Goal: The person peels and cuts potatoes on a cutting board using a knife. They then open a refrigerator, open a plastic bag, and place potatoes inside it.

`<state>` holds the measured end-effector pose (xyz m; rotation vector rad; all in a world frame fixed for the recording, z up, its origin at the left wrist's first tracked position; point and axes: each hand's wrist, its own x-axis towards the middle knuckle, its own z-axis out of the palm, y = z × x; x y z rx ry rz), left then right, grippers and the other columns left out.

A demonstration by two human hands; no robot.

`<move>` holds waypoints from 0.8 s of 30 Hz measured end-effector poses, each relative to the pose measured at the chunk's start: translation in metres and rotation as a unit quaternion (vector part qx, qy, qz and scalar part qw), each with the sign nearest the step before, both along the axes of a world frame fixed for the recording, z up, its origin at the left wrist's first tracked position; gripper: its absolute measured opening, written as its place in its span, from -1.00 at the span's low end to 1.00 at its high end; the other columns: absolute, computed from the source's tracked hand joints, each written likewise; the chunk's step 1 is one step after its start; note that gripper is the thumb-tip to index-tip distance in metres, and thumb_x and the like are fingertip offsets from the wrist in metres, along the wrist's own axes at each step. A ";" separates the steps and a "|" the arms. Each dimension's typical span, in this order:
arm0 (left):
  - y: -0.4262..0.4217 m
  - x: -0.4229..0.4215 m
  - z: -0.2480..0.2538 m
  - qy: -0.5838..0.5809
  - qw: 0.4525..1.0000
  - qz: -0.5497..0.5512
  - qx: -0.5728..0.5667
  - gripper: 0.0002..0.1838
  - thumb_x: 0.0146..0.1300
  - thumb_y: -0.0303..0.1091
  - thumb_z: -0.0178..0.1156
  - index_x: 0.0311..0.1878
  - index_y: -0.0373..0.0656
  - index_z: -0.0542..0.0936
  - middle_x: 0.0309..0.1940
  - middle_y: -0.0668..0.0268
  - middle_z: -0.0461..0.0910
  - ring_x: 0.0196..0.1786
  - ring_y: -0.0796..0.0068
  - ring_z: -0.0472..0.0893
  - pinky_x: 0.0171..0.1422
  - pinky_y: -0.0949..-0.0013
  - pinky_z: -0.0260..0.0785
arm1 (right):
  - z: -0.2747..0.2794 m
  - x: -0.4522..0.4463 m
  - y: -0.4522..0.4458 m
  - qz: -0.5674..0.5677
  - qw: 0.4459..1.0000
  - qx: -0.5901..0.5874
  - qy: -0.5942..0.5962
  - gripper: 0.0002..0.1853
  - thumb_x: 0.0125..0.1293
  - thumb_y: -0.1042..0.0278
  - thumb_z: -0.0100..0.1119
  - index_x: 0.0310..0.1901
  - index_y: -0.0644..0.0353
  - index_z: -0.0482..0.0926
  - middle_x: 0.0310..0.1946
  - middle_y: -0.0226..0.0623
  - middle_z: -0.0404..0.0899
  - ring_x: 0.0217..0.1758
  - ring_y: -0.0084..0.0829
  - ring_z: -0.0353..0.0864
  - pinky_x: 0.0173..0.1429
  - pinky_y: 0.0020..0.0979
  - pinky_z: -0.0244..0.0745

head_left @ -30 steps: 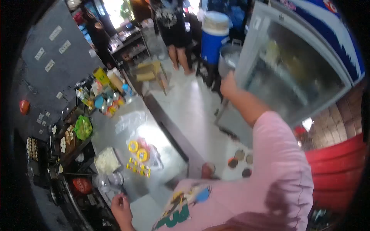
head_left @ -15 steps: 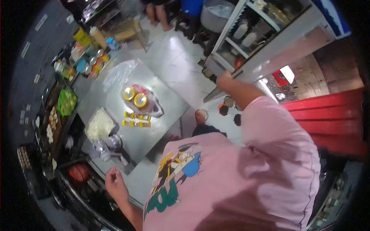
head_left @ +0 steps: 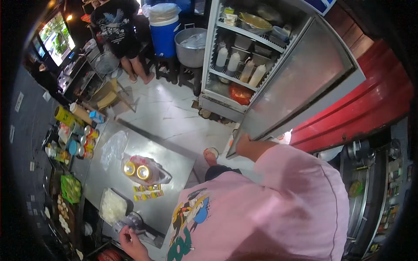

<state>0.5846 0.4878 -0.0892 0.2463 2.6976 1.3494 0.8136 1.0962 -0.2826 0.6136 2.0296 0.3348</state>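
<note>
My right hand (head_left: 246,147) grips the lower edge of a glass refrigerator door (head_left: 300,87), which is swung wide open. Inside the refrigerator (head_left: 210,78), squeeze bottles (head_left: 234,61), bowls and a red bag (head_left: 241,93) sit on the shelves. My left hand (head_left: 133,244) hovers at the near corner of the metal table (head_left: 174,158). Its fingers are loosely curled, with nothing visible in them. Beside it are a tub of chopped white food (head_left: 113,206) and a shiny, purplish appliance (head_left: 133,219), partly hidden. Two yellow-lidded jars (head_left: 143,172) in a plastic bag stand near yellow sachets (head_left: 148,192).
Bottles and jars (head_left: 87,141) crowd the table's far left end. A blue drinks cooler (head_left: 164,35) and a large pot (head_left: 191,45) stand left of the refrigerator. Another person (head_left: 117,28) is at the back, near a chair (head_left: 109,93). A red panel (head_left: 348,102) is at right.
The view has tilted up and shifted, showing more of the refrigerator and the back of the room. The door is open wider, my right hand still on it. My left hand is nearer the appliance.
</note>
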 end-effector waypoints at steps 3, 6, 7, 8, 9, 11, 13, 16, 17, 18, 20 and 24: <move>0.010 -0.024 -0.008 0.001 0.999 -0.034 -0.031 -0.68 0.57 -0.46 0.20 0.27 -0.40 0.54 0.04 0.14 0.70 0.09 0.37 0.65 0.31 0.29 0.49 | 0.010 -0.040 0.017 -0.089 0.985 -0.133 0.061 -0.65 0.34 0.17 0.40 0.14 -0.06 0.83 0.02 -0.23 0.83 0.09 -0.22 0.79 -0.02 0.07 0.61; 0.082 -0.016 0.053 0.000 0.994 0.016 -0.107 -0.62 0.48 -0.24 0.37 0.12 -0.40 0.75 0.10 -0.16 0.77 0.14 -0.07 0.74 0.33 0.05 0.53 | -0.042 -0.112 0.088 -0.352 0.879 -0.288 0.146 -0.65 0.34 0.09 0.44 0.12 -0.06 0.82 -0.01 -0.21 0.82 -0.02 -0.28 0.81 -0.03 0.02 0.67; 0.101 -0.015 0.064 0.001 0.995 0.006 -0.101 -0.58 0.53 -0.17 0.36 0.14 -0.41 0.75 0.12 -0.14 0.77 0.14 -0.01 0.73 0.33 0.06 0.53 | -0.027 -0.129 0.108 -0.350 0.877 -0.291 0.152 -0.65 0.34 0.09 0.44 0.12 -0.06 0.82 -0.01 -0.21 0.82 -0.02 -0.28 0.81 -0.03 0.02 0.67; 0.115 -0.019 0.065 0.009 0.995 0.007 -0.099 -0.58 0.53 -0.17 0.36 0.14 -0.41 0.75 0.12 -0.14 0.77 0.14 -0.01 0.73 0.33 0.06 0.53 | -0.007 -0.150 0.136 -0.417 0.833 -0.316 0.182 -0.66 0.35 0.04 0.45 0.08 -0.06 0.83 -0.03 -0.25 0.81 -0.09 -0.32 0.79 -0.07 -0.06 0.67; 0.123 -0.023 0.063 0.012 0.993 0.009 -0.120 -0.56 0.54 -0.15 0.35 0.15 -0.41 0.74 0.10 -0.13 0.78 0.13 -0.01 0.74 0.33 0.06 0.53 | 0.015 -0.171 0.163 -0.481 0.781 -0.337 0.211 -0.67 0.36 -0.01 0.46 0.04 -0.05 0.83 -0.05 -0.28 0.80 -0.16 -0.37 0.78 -0.12 -0.15 0.67; 0.135 -0.030 0.059 0.024 0.989 0.022 -0.144 -0.53 0.50 -0.10 0.42 0.14 -0.39 0.74 0.05 -0.03 0.80 0.11 0.12 0.75 0.29 0.17 0.58 | 0.065 -0.214 0.236 -0.397 0.779 -0.353 0.333 -0.72 0.47 0.05 0.27 -0.15 0.09 0.77 -0.29 -0.26 0.78 -0.36 -0.36 0.75 -0.31 -0.20 0.61; 0.138 -0.031 0.040 0.078 0.989 0.028 -0.127 -0.55 0.47 -0.12 0.46 0.12 -0.37 0.75 0.05 0.01 0.80 0.10 0.19 0.76 0.29 0.23 0.61 | 0.126 -0.246 0.315 -0.159 0.753 -0.406 0.493 -0.67 0.53 0.14 0.12 -0.31 0.18 0.70 -0.44 -0.27 0.74 -0.42 -0.36 0.75 -0.39 -0.30 0.56; 0.166 -0.048 0.048 0.082 0.991 0.017 -0.108 -0.62 0.47 -0.20 0.47 0.13 -0.34 0.74 0.06 0.08 0.79 0.09 0.27 0.76 0.29 0.29 0.64 | 0.260 -0.264 0.391 -0.243 0.351 -0.467 0.775 -0.84 0.53 0.30 0.17 -0.11 0.18 0.65 -0.36 -0.30 0.69 -0.35 -0.35 0.68 -0.23 -0.31 0.62; 0.175 -0.052 0.057 0.040 0.993 0.015 -0.106 -0.66 0.49 -0.27 0.44 0.15 -0.32 0.73 0.07 0.11 0.78 0.09 0.27 0.75 0.29 0.29 0.64 | 0.312 -0.264 0.392 -0.316 0.127 -0.428 0.837 -0.90 0.52 0.38 0.23 -0.07 0.20 0.58 -0.24 -0.26 0.68 -0.20 -0.37 0.70 -0.14 -0.29 0.64; 0.182 -0.055 0.065 -0.002 0.994 0.016 -0.105 -0.70 0.51 -0.34 0.42 0.17 -0.30 0.73 0.09 0.13 0.77 0.09 0.28 0.75 0.29 0.29 0.65 | 0.320 -0.254 0.438 -0.177 0.140 -0.357 0.907 -0.81 0.54 0.26 0.18 -0.02 0.20 0.58 -0.13 -0.25 0.67 -0.06 -0.31 0.67 0.06 -0.17 0.62; 0.190 -0.069 0.070 -0.053 0.993 0.050 -0.088 -0.71 0.54 -0.35 0.38 0.20 -0.30 0.71 0.08 0.12 0.76 0.11 0.27 0.73 0.30 0.27 0.64 | 0.384 -0.223 0.465 -0.209 -0.138 -0.342 0.906 -0.56 0.56 0.09 0.03 0.25 0.26 0.48 0.27 -0.07 0.58 0.36 -0.06 0.57 0.54 0.10 0.44; 0.199 -0.082 0.067 -0.025 0.996 0.026 -0.084 -0.74 0.54 -0.39 0.37 0.17 -0.32 0.71 0.08 0.08 0.75 0.14 0.26 0.71 0.31 0.24 0.62 | 0.447 -0.148 0.476 -0.133 -0.265 -0.228 0.928 -0.26 0.57 0.03 -0.09 0.61 0.32 0.10 0.70 0.07 0.10 0.76 0.20 0.12 0.78 0.24 0.01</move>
